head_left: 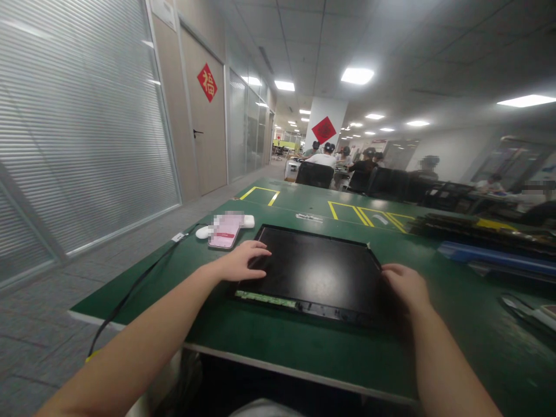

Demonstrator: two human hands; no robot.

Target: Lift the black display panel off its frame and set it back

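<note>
A black flat display panel [319, 263] lies on the green tabletop in front of me, its dark face up. A strip of green circuit board [266, 299] runs along the left part of its near edge. My left hand [243, 260] is at the panel's left edge, fingers spread apart over the frame and face. At the right edge, my right hand [406, 284] has its thumb and fingers closed about the rim; some of those fingers are hidden behind it.
A phone [225, 230] and white rounded items lie left of the panel, near a black strap [143, 277]. Dark panels [460, 229] and a blue strip [499, 258] are stacked at right. Yellow tape [347, 209] marks the table's far part. People sit beyond.
</note>
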